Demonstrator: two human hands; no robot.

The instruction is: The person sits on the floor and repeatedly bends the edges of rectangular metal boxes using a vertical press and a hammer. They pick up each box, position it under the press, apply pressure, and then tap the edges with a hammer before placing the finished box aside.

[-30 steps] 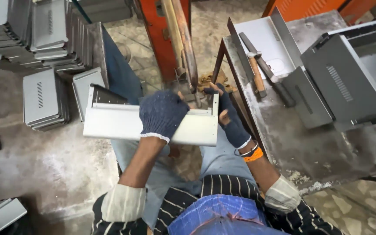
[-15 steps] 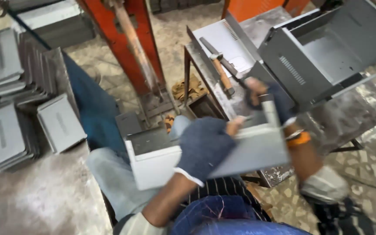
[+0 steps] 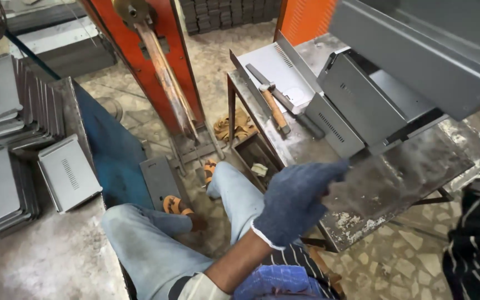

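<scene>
Left hand (image 3: 295,197) and grey panel (image 3: 418,50) above the bench (image 3: 395,178).
Gloved left hand curled, grasping nothing visible; panel up-right of it, long axis slanting; right hand unseen.

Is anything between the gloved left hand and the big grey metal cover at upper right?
Nothing visible. The left hand reaches right up to the lower edge of the grey metal cover; whether it touches is unclear. The hammer lies farther back on the workbench, out of the way.

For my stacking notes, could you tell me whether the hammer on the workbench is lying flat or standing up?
Lying flat: the hammer rests lengthwise on the workbench, its wooden handle against the surface.
</scene>
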